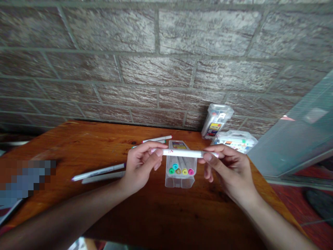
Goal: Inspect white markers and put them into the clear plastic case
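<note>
A white marker [183, 153] is held level between both hands, above a clear plastic case. My left hand [142, 161] pinches its left end between thumb and fingers. At its right end, my right hand [226, 165] grips it the same way. The clear case [180, 182] lies open on the wooden table below, with several markers inside; their round ends [184, 171] are green, blue, tan, yellow and pink. Loose markers [157, 139] with red and green accents lie behind my left hand. More white markers [99, 172] rest left of my left wrist.
An upright clear case [217, 121] and a wider clear case with a handle [235, 140] stand at the back right of the wooden table [85, 139]. Behind it rises a brick wall [137, 69]. A blurred, pixelated object is at the left edge.
</note>
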`<state>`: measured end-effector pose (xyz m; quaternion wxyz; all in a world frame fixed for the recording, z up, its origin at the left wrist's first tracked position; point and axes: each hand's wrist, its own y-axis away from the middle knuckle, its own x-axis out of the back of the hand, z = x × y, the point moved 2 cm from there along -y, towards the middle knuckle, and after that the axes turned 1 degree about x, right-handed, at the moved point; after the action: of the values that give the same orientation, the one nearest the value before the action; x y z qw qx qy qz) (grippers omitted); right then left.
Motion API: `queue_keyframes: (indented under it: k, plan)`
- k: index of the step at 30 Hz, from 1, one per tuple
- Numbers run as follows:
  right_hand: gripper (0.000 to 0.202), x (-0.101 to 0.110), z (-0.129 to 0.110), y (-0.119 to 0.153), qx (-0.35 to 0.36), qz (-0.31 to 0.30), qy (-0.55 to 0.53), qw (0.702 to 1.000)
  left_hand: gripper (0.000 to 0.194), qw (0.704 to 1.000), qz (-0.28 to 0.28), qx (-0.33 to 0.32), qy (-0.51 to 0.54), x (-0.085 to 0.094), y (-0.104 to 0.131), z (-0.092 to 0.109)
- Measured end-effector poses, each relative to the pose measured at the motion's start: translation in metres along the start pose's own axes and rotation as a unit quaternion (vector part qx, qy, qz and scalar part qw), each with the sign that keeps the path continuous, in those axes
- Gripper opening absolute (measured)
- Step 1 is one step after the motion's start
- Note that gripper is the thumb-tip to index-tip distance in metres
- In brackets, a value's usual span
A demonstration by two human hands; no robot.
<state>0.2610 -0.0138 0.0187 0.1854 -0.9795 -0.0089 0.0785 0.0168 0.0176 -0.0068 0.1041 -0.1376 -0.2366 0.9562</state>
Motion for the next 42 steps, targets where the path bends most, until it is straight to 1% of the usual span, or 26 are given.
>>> queue_keyframes:
  k: [3,9,15,20,24,32,37,42]
  plan:
    - [0.017,0.002,0.0,0.0,0.001,0.006,0.007,1.0,0.015,1.0,0.004,0.004,-0.001,0.0,-0.001,0.0]
    - [0.014,0.001,-0.001,0.0,-0.008,-0.005,-0.021,1.0,0.017,1.0,-0.001,0.007,0.023,0.0,-0.001,0.0]
    - [0.018,0.002,-0.002,0.0,-0.014,-0.001,-0.026,1.0,0.019,0.999,0.027,0.013,0.033,0.0,-0.002,0.001]
    - [0.014,0.002,-0.002,-0.001,-0.015,-0.005,-0.039,0.999,0.016,0.998,0.032,0.003,0.056,-0.003,-0.005,0.004]
    - [0.018,0.002,-0.002,-0.001,-0.024,0.003,-0.038,0.999,0.018,0.997,0.039,0.002,0.067,-0.004,-0.006,0.004]
    - [0.019,0.0,-0.006,0.0,-0.028,0.001,-0.042,0.999,0.018,0.995,0.041,0.016,0.086,-0.002,-0.006,0.002]
    - [0.016,-0.001,-0.009,-0.001,-0.035,-0.001,-0.072,0.997,0.018,0.995,0.032,0.018,0.095,-0.002,-0.005,0.001]
    - [0.015,-0.002,-0.01,-0.001,-0.041,0.0,-0.085,0.996,0.019,0.994,0.038,0.019,0.096,-0.001,-0.006,0.001]
